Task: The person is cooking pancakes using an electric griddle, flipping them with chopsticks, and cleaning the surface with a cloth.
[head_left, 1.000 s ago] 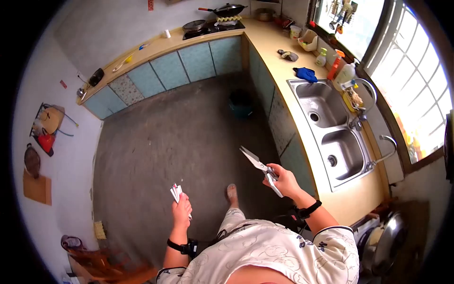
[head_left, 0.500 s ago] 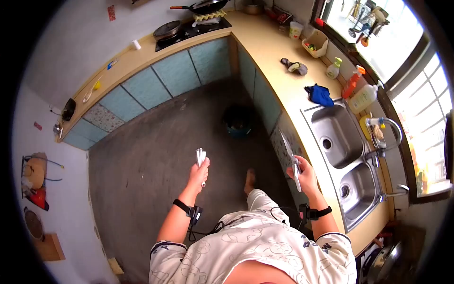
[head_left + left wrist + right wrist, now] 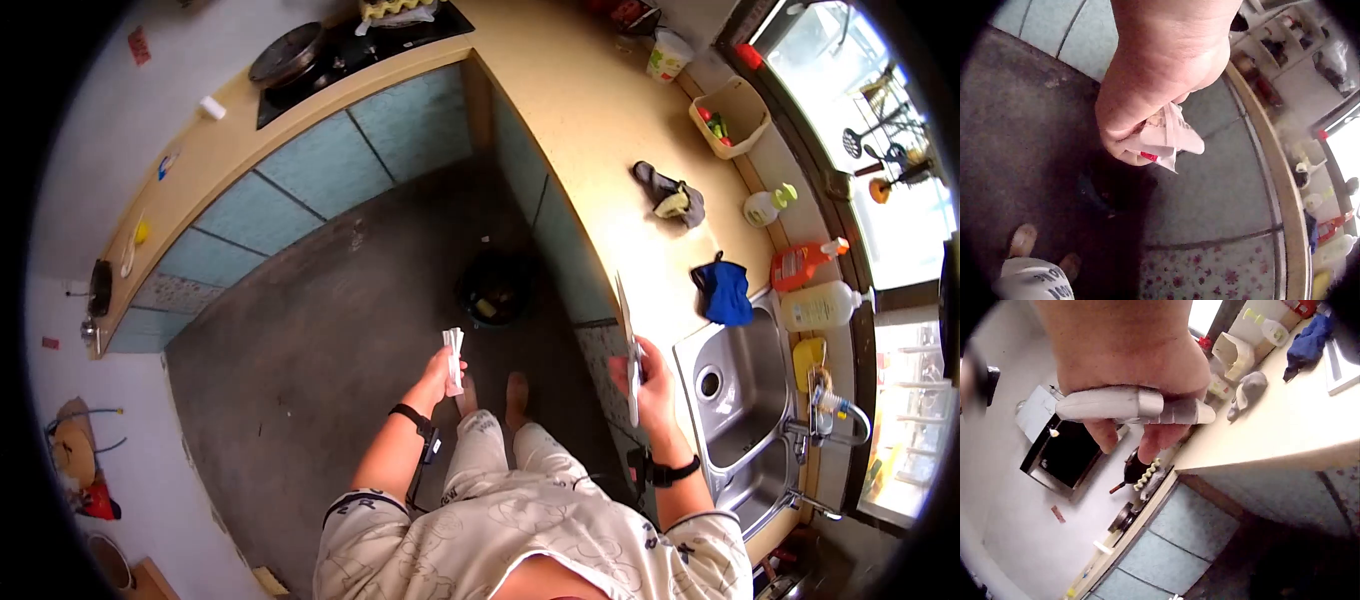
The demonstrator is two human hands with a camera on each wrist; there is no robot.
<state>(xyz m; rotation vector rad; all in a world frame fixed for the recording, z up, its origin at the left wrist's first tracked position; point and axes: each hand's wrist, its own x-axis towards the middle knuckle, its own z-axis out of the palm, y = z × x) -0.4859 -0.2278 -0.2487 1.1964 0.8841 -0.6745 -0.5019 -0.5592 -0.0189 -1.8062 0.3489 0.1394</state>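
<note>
i'm standing on the kitchen floor in the corner where the bench (image 3: 590, 130) turns, with both hands up in front of me. my left hand (image 3: 441, 368) holds a small bunch of white sachets (image 3: 454, 360) with red print. from the wrist view my fingers (image 3: 1119, 147) are curled tight around the sachets (image 3: 1169, 134), pinching their lower ends so the tops fan out above my fist. my right hand (image 3: 650, 385) grips the scissors (image 3: 628, 345), fingers (image 3: 1150, 440) wrapped over the grey handle (image 3: 1135, 406). the blades lie together and point up and away from me, along the bench edge.

the two hands are well apart, and the scissors are nowhere near the sachets. a dark bin (image 3: 495, 290) stands on the floor just ahead of my feet, below and beyond my left hand, with something pale in it. to my right is the sink (image 3: 735, 400), with a blue cloth (image 3: 722, 293) on the bench just beyond its far rim.

as i judge it, both things are in hand and ready, but nothing is being cut at this moment. i cannot tell whether the sachets are already snipped open, because their top edges look crumpled and blurred. they are not in the bin, on the bench or in the sink. whatever becomes of them and the scissors looks to me not yet done.
</note>
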